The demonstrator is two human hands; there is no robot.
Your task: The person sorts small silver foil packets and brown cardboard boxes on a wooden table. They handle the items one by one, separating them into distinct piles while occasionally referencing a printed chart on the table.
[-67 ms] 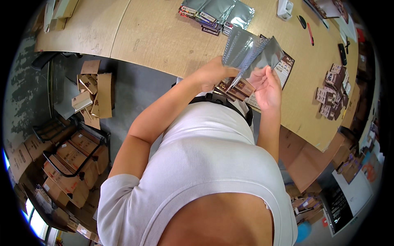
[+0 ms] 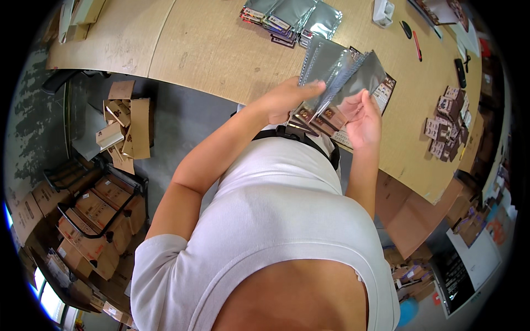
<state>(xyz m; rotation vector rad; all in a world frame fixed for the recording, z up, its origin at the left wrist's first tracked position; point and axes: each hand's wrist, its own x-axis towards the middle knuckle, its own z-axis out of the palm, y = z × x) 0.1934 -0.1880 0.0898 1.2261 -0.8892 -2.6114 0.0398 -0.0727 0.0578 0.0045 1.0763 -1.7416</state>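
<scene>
Pouches (image 2: 321, 59) fan slightly wider than before, left hand (image 2: 288, 99) pinching several, right hand (image 2: 362, 118) pinching one's edge.

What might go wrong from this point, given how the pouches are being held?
The silver pouches are fanned in the left hand, their shiny faces probably slick, so one might slide free. The right hand is beside them, near the edge of the table, so a dropped pouch could reach the floor. The brown packets, loosely heaped, could topple if knocked.
</scene>
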